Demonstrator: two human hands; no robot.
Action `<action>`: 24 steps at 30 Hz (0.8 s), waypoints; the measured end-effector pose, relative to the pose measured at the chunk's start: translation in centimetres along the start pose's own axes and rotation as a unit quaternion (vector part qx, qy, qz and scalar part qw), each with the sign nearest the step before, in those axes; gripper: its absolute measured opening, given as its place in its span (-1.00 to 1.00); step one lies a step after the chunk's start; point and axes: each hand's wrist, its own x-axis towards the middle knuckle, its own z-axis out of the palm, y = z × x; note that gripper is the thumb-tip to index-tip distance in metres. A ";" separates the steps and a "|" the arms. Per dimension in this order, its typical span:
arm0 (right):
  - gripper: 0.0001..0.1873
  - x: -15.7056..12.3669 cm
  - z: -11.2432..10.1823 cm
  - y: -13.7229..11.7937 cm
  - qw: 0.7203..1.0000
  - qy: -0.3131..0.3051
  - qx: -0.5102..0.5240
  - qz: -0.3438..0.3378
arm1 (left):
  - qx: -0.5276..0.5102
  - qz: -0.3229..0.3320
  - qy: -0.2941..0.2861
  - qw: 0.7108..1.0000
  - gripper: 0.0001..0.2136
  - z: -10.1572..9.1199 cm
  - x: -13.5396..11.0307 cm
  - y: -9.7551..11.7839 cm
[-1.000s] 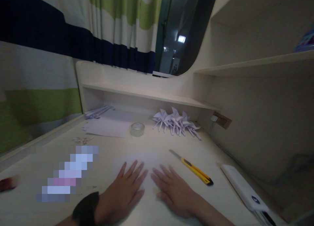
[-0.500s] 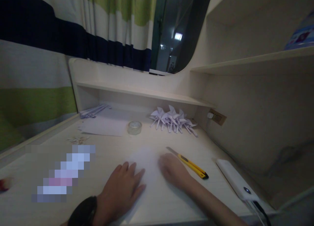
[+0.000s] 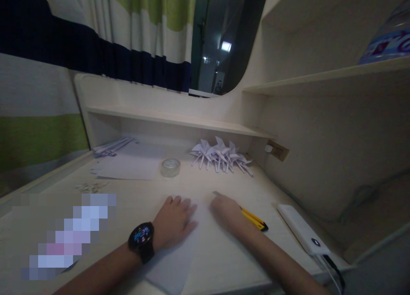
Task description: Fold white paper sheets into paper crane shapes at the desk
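My left hand [image 3: 174, 222] lies flat with its fingers spread on a white sheet of paper [image 3: 174, 267], which appears folded. A black watch [image 3: 141, 239] is on that wrist. Just right of the paper's edge is my right hand [image 3: 226, 211], its fingers curled in and slightly blurred; whatever they may hold is hidden. Behind this hand lies a yellow utility knife [image 3: 254, 220] on the desk, partly covered, its blade tip showing beyond the knuckles.
Toward the back stand paper pinwheels [image 3: 221, 154], a roll of clear tape [image 3: 171, 168], a stack of paper [image 3: 131, 164] and rolled paper sticks [image 3: 113, 147]. A white power bank [image 3: 301, 228] with cables lies at right. Small scraps [image 3: 92, 187] and a blurred-out item [image 3: 70, 237] are at left.
My left hand has slid forward and right over the paper, baring more of the sheet near me. My right hand now covers part of the knife. The view has shifted slightly right.
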 end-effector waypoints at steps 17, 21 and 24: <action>-0.65 6.4 0.1 0.2 0.999 -0.024 -0.043 0.006 | 0.028 -0.025 0.041 0.998 -0.66 1.1 3.6 -1.5; -0.68 6.5 0.0 0.1 0.997 -0.035 -0.055 -0.034 | -0.006 -0.031 0.022 0.999 -0.62 2.1 3.3 -2.2; -0.71 6.3 -0.3 0.2 0.995 -0.045 -0.063 -0.070 | -0.038 -0.038 -0.004 0.999 -0.57 3.2 3.3 -2.8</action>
